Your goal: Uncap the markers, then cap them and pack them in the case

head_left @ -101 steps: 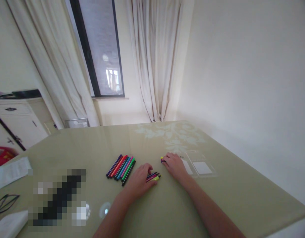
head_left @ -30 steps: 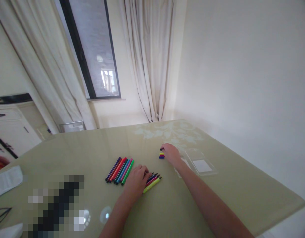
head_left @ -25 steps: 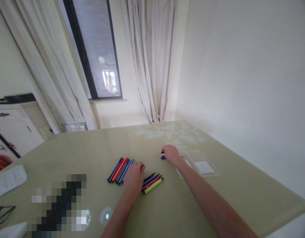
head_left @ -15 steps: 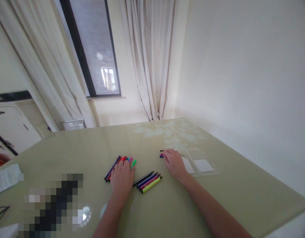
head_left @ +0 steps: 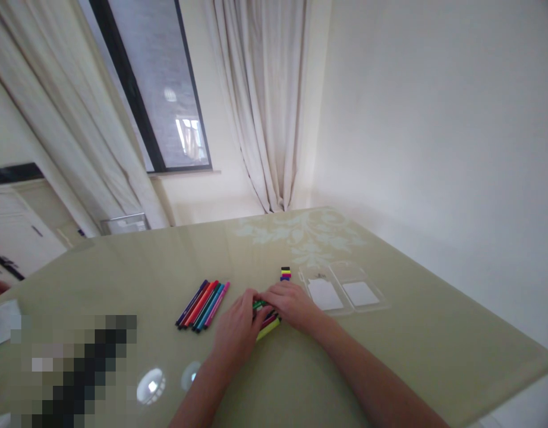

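Note:
My left hand (head_left: pixel 239 326) is closed around a green marker (head_left: pixel 258 304) with fingers and thumb. Against its far end, the fingers of my right hand (head_left: pixel 294 302) close in, partly hiding it. Below both hands lie uncapped markers, among them a yellow one (head_left: pixel 268 330); the others are mostly covered. A short row of marker caps (head_left: pixel 285 274), black, yellow, pink and blue, sits just beyond my right hand. Left of my hands, several capped markers (head_left: pixel 202 306) lie side by side in dark blue, red, green, blue and pink.
An open clear plastic case (head_left: pixel 352 288) with white cards lies right of the caps. The table (head_left: pixel 390 368) is glossy and reflects a lamp. A dark blurred-out object (head_left: pixel 87 368) and a pale packet (head_left: pixel 4 324) lie at left. Curtains and a wall stand behind.
My left hand has left the row of capped markers with the green one and moved right. My right hand has come back from the caps to meet it. The view has shifted slightly.

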`<state>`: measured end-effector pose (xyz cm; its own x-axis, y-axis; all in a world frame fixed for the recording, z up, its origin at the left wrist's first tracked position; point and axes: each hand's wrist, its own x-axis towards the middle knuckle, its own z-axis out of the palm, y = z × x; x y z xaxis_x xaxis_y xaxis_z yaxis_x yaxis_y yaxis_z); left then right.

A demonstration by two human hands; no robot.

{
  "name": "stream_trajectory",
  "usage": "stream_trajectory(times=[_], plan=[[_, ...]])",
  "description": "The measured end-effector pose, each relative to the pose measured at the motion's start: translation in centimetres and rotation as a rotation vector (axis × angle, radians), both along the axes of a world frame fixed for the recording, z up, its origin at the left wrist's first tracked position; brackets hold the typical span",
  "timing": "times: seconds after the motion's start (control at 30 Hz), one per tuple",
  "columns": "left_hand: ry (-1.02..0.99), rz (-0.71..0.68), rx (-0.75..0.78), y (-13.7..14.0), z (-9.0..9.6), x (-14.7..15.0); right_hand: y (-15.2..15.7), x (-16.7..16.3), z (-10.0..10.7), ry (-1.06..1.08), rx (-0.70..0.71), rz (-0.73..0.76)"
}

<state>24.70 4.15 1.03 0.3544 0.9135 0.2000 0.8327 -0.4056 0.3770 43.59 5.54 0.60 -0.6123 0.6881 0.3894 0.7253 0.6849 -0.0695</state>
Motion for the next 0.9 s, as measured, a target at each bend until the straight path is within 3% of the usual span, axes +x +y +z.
stream_trajectory(times=[0.2, 0.3, 0.4, 0.5, 0.63, 0.73, 0.9], plan=[[0.163, 0.185, -0.074, 0.0, 1.4, -0.2, 0.5, 1.1, 0.0, 0.148, 0.081, -0.002], [0.134, 0.255, -0.055, 0.5, 1.1, -1.0, 1.1, 2.4, 0.2, 0.295, 0.067, -0.165], [0.087, 0.223, -0.013, 1.1, 0.1, -1.6, 1.5, 3.5, 0.3, 0.35, -0.003, -0.378], [0.046, 0.153, 0.01, 1.4, -0.7, -1.8, 1.7, 3.9, 0.1, 0.26, -0.123, -0.502], [-0.032, 0.097, -0.039, 1.9, -0.9, -2.2, 1.6, 3.6, 0.1, 0.138, -0.206, -0.521], [-0.005, 0.217, 0.007, 2.6, -0.8, -3.3, 1.5, 3.3, 0.3, 0.094, -0.212, -0.542], [0.225, 0.431, 0.1, 3.3, -1.0, -5.4, 1.4, 3.2, 0.0, 0.024, -0.176, -0.544]])
